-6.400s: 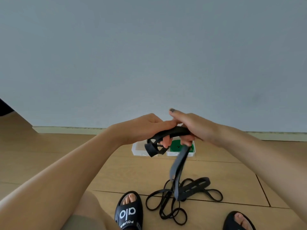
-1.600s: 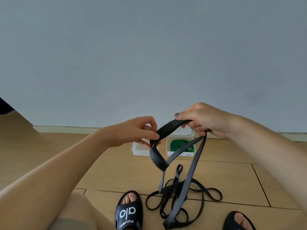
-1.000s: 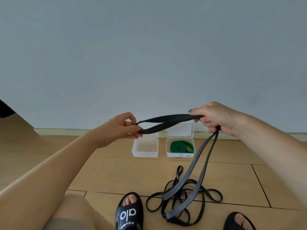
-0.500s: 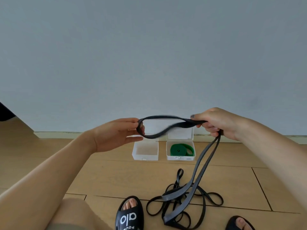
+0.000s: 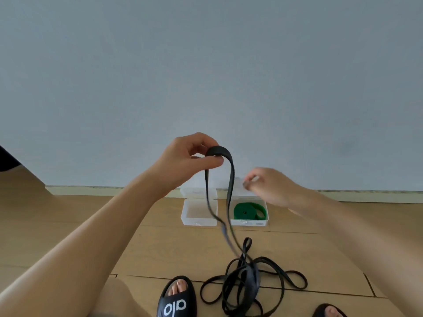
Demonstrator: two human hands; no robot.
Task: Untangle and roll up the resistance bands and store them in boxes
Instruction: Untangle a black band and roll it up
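Note:
My left hand (image 5: 186, 160) pinches the top loop of a wide black resistance band (image 5: 230, 179) between thumb and fingers, raised in front of the wall. The band hangs down in two strands into a tangle of thin black bands (image 5: 249, 282) on the wooden floor. My right hand (image 5: 269, 187) is blurred, to the right of the band and apart from it, holding nothing. Behind the strands stand two clear plastic boxes with lids open: the left box (image 5: 198, 221) looks empty, the right box (image 5: 250, 223) holds a rolled green band (image 5: 249, 210).
My two feet in black slides (image 5: 177, 298) show at the bottom edge, either side of the tangle. A grey wall with a pale skirting board (image 5: 103, 191) runs just behind the boxes. A dark object (image 5: 6, 160) sits at the far left edge.
My right hand has let go of the black band and dropped to the right. My left hand has lifted its end higher, so the band now hangs straight down from it.

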